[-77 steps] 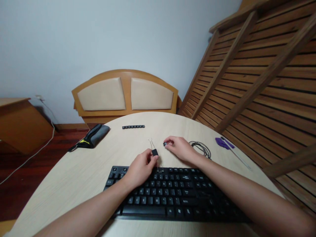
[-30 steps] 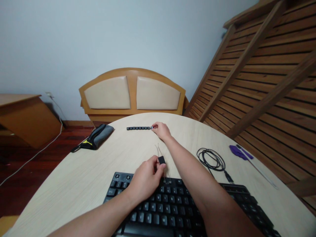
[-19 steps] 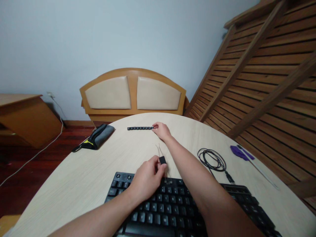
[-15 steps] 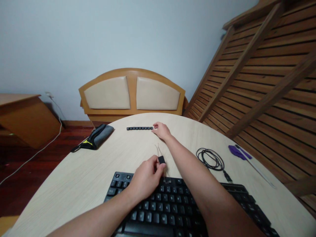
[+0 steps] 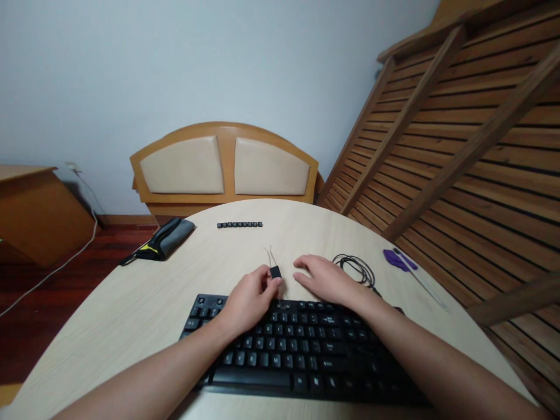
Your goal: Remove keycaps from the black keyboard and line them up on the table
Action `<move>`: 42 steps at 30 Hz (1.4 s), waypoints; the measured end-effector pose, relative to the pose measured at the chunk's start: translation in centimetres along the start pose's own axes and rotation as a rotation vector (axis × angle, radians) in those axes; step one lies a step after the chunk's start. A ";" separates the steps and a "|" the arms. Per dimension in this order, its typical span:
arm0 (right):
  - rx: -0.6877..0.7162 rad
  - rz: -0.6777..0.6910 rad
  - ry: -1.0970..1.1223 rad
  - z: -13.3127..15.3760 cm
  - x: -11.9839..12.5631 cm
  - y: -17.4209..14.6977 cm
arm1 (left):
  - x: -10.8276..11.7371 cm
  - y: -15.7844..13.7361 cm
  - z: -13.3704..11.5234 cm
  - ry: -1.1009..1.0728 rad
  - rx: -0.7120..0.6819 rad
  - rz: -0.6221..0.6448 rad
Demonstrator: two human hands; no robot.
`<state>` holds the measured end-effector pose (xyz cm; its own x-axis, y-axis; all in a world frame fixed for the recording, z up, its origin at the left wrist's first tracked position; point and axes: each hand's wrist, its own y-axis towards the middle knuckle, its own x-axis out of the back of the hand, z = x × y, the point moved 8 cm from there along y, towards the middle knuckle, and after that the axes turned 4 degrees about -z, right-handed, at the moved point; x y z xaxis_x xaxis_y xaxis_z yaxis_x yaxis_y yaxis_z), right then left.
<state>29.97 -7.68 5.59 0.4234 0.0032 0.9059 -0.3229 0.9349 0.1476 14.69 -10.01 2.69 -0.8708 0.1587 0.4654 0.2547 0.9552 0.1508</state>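
Observation:
My left hand (image 5: 251, 296) pinches a keycap puller (image 5: 275, 272), a small black block with thin wire prongs at both ends, just above the back edge of a black keyboard (image 5: 254, 378). Fingers apart and holding nothing, my right hand (image 5: 322, 279) hovers to the right of the puller, over the table by the keyboard's back edge. Farther back lies a straight row of several black keycaps (image 5: 240, 224). Bare key sockets show along the keyboard's top row, partly hidden by my left hand.
A coiled black cable (image 5: 355, 268) lies beyond my right wrist. Farther right, a thin brush (image 5: 422, 280) rests across a purple cloth (image 5: 396, 261). A folded grey and black cloth (image 5: 170, 240) is at the round table's (image 5: 109, 332) left edge.
My right hand has left the right end of the keycap row and come back toward the keyboard, its fingers now empty. My left hand still holds the puller. The view has shifted slightly.

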 end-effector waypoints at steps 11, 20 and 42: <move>0.103 0.040 0.142 0.6 1.1 -7.4 | 0.0 -0.3 -0.8 0.017 -0.030 0.022; 0.155 0.012 0.139 0.8 0.7 -7.4 | 0.8 -1.4 -4.4 0.161 -0.104 0.072; 0.230 0.019 0.096 3.5 -0.1 -5.0 | -0.6 -0.1 -0.9 -0.485 0.079 0.096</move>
<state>28.53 -13.56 6.15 0.4903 0.0638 0.8692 -0.5108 0.8291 0.2273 15.59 -10.42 3.14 -0.9449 0.3270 0.0124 0.3272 0.9435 0.0520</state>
